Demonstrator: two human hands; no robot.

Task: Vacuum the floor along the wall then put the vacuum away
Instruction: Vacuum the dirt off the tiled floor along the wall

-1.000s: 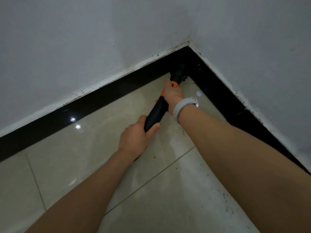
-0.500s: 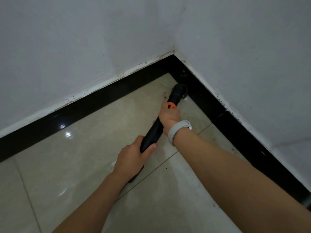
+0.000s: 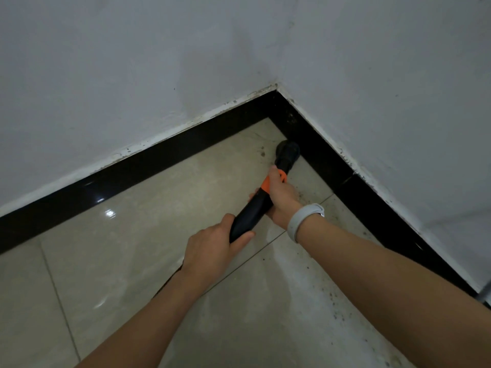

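Nearest the camera, the left hand [image 3: 212, 251] grips the rear end of the black handheld vacuum [image 3: 251, 215], fingers curled under the body and thumb lying along its top. Just ahead, the right hand [image 3: 281, 197] wraps the vacuum's middle at the orange collar [image 3: 268, 181], fingers closed round it; a pale grey wristband [image 3: 303, 220] sits on that wrist. The vacuum slants up and away from both hands, its round black nozzle [image 3: 288, 151] down on the beige tiled floor [image 3: 132, 248], touching or just beside the black skirting [image 3: 345, 179] of the right-hand white wall [image 3: 398, 88]. Dark specks of dirt [image 3: 334, 317] lie on the tiles along that skirting. The room corner [image 3: 276, 88] lies just beyond the nozzle.
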